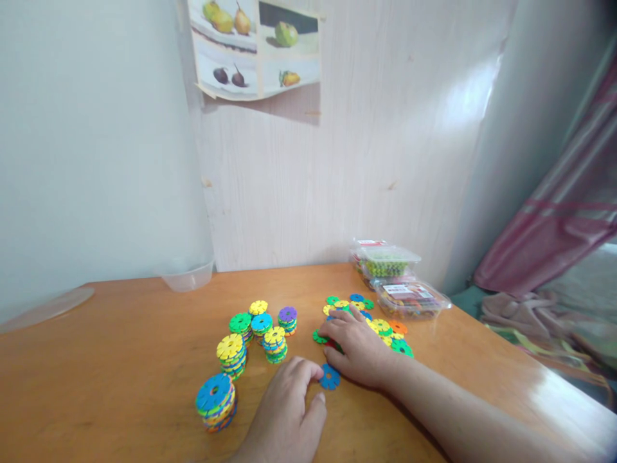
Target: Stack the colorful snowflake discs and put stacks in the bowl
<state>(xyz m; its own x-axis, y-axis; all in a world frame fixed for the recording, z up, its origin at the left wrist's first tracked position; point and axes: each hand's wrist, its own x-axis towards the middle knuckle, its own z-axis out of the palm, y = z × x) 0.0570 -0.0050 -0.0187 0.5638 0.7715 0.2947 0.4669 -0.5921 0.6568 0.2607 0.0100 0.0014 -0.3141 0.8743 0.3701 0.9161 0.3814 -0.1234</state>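
The left hand (284,415) lies palm down on the table (96,360), fingers loosely bent and holding nothing, its fingertips just beside a lone blue disc (330,377). To its left stands a blue-topped stack (214,400). The right hand (359,350) rests flat over the loose discs (385,331) – whether it grips one I cannot tell. Further stacks (260,331) stand left of it – beyond, two tubs (400,283), a bowl (189,278)
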